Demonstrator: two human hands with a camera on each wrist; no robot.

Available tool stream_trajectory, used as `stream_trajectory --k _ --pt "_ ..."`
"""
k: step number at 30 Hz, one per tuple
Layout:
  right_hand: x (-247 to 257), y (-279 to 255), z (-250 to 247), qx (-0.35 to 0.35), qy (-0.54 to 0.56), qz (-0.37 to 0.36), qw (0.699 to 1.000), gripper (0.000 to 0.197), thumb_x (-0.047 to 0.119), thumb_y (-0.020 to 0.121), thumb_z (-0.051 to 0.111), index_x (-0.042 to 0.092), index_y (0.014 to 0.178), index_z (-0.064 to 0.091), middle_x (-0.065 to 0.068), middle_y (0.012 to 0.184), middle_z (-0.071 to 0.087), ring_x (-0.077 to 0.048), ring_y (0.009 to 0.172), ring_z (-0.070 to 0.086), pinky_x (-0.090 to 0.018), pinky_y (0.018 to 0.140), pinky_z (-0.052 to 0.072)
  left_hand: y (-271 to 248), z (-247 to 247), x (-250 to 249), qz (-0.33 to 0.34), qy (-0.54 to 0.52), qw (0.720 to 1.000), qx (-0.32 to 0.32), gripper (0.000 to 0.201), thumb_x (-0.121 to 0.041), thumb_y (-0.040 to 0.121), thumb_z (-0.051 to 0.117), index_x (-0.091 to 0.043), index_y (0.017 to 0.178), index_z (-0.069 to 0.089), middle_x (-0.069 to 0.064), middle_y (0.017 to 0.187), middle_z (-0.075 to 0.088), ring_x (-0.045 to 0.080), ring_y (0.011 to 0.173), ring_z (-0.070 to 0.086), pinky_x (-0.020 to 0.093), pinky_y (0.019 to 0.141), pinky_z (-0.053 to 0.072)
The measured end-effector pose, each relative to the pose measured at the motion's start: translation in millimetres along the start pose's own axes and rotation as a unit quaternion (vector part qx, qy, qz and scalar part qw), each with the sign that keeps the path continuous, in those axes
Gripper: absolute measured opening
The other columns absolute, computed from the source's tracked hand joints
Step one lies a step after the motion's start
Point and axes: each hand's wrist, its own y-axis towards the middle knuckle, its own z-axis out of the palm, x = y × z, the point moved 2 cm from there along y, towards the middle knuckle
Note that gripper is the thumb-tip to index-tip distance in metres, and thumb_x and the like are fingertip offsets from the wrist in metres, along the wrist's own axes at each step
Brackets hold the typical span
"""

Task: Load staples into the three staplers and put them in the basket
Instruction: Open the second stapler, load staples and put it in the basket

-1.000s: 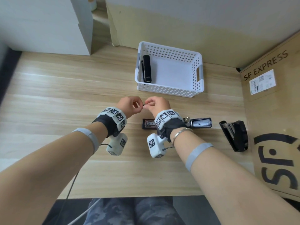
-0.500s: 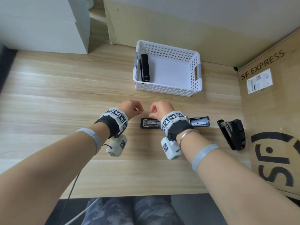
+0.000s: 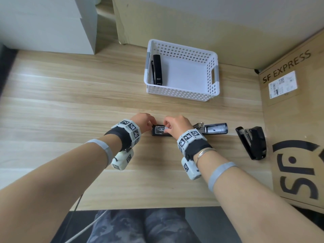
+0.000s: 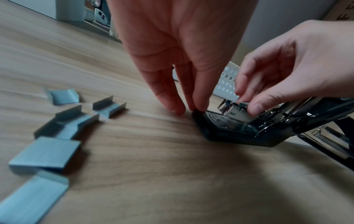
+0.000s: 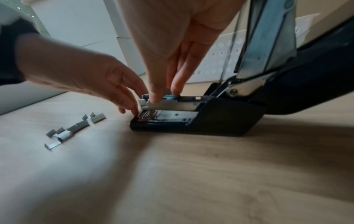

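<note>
Nearest the person, at the table's near edge, their camouflage-patterned trousers (image 3: 140,225) show below the wooden table (image 3: 70,102). Both forearms reach forward, each wrist wearing a band of black-and-white markers.

On the middle of the table lies the opened stapler (image 3: 160,133), its black base flat on the wood and its lid folded out to the right. The left hand (image 3: 143,121) comes down at the stapler's left end, fingers almost straight and close together, with the fingertips (image 4: 199,106) touching the front tip of the base. The right hand (image 3: 175,125) is over the metal staple channel, thumb and fingers narrowed to a pinch on a strip of staples (image 5: 168,97) sitting in that channel.

In the wrist views, loose staple strips (image 4: 57,136) lie scattered on the wood to the left of the stapler, just beside the left hand.

Further right, near a cardboard box (image 3: 298,120) printed SF EXPRESS, a second black stapler (image 3: 252,142) rests on the table, apart from the opened one.

Beyond the hands stands the white perforated basket (image 3: 182,95). A third black stapler (image 3: 157,70) lies inside it along the left wall.
</note>
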Motion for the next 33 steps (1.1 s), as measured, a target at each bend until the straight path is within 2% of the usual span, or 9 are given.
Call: stream_trajectory --k 6,9,11,15,18,20,24,28,33 --pt "-2.9 0.3 6.1 0.000 -0.003 0.007 1.000 0.026 0.028 0.084 0.069 0.018 0.106 0.064 -0.001 0.105 0.071 -0.025 0.097 0.065 -0.034 0.081 0.053 0.4 2.2 -0.2 0.002 0.006 1.000 -0.006 0.028 -0.006 0.085 0.055 -0.012 0.110 0.064 0.011 0.111 0.066 0.026 0.099 0.062 0.034 0.091 0.048" --pt "-2.4 2.0 4.6 -0.007 -0.001 0.017 1.000 0.022 0.034 0.089 0.062 0.018 0.104 0.067 -0.005 0.100 0.071 -0.027 0.094 0.064 -0.032 0.078 0.052 -1.1 0.0 1.4 0.010 0.011 1.000 -0.008 0.028 -0.008 0.086 0.052 -0.013 0.110 0.064 0.011 0.112 0.065 0.027 0.101 0.060 0.035 0.092 0.047" --pt "-1.3 2.6 2.3 -0.014 -0.011 0.024 1.000 0.020 0.030 0.093 0.056 0.018 0.103 0.068 -0.008 0.100 0.070 -0.028 0.094 0.064 -0.031 0.075 0.049 -3.0 -6.4 6.6 0.012 0.006 1.000 -0.023 0.025 -0.009 0.086 0.053 -0.013 0.109 0.063 0.010 0.113 0.063 0.026 0.101 0.059 0.035 0.090 0.046" --pt "0.5 2.8 1.1 0.012 -0.035 0.037 0.999 0.015 0.021 0.090 0.061 0.019 0.104 0.067 -0.003 0.104 0.070 -0.024 0.099 0.063 -0.029 0.074 0.048 -8.1 -23.0 27.4 -0.008 0.041 0.998 -0.036 0.022 -0.008 0.085 0.057 -0.013 0.106 0.061 0.008 0.109 0.061 0.022 0.092 0.056 0.029 0.080 0.045" --pt "1.3 3.6 -4.4 0.034 -0.068 0.041 0.996 0.033 -0.002 0.084 0.052 0.017 0.108 0.064 -0.004 0.107 0.068 -0.025 0.100 0.062 -0.030 0.078 0.049 -14.3 -30.3 44.2 -0.034 0.089 0.995 -0.007 0.022 -0.009 0.082 0.060 -0.014 0.104 0.062 0.006 0.102 0.059 0.021 0.089 0.053 0.028 0.077 0.042" --pt "1.9 2.7 -9.2 0.046 -0.095 0.041 0.994 0.042 -0.008 0.082 0.047 0.015 0.114 0.062 -0.008 0.112 0.064 -0.028 0.103 0.060 -0.030 0.079 0.048 -18.5 -31.4 51.0 -0.051 0.113 0.992 0.016 0.022 -0.010 0.081 0.059 -0.014 0.102 0.062 0.007 0.101 0.059 0.025 0.093 0.056 0.032 0.079 0.045" --pt "1.1 3.0 -9.9 0.032 -0.087 0.042 0.995 0.035 -0.002 0.086 0.050 0.017 0.113 0.062 -0.008 0.114 0.064 -0.027 0.104 0.060 -0.032 0.083 0.050 -24.7 -30.4 51.7 -0.065 0.128 0.989 0.029 0.015 -0.015 0.080 0.061 -0.015 0.094 0.065 0.009 0.105 0.062 0.029 0.099 0.057 0.035 0.080 0.047" --pt "6.4 3.5 -6.3 0.014 -0.060 0.041 0.997 0.030 0.001 0.087 0.053 0.020 0.108 0.063 -0.006 0.111 0.066 -0.025 0.103 0.060 -0.035 0.086 0.053 -25.5 -25.8 48.9 -0.070 0.130 0.988 0.035 0.019 -0.004 0.082 0.050 -0.014 0.090 0.064 0.009 0.103 0.063 0.028 0.094 0.058 0.033 0.072 0.044" --pt "11.2 3.6 -5.3 -0.009 -0.051 0.035 0.998 0.032 0.001 0.088 0.048 0.021 0.106 0.065 -0.006 0.110 0.067 -0.025 0.101 0.060 -0.032 0.077 0.051 -23.4 -19.4 44.2 -0.065 0.130 0.989 0.033 0.022 -0.002 0.083 0.045 -0.011 0.094 0.062 0.009 0.094 0.058 0.026 0.083 0.052 0.029 0.069 0.037"
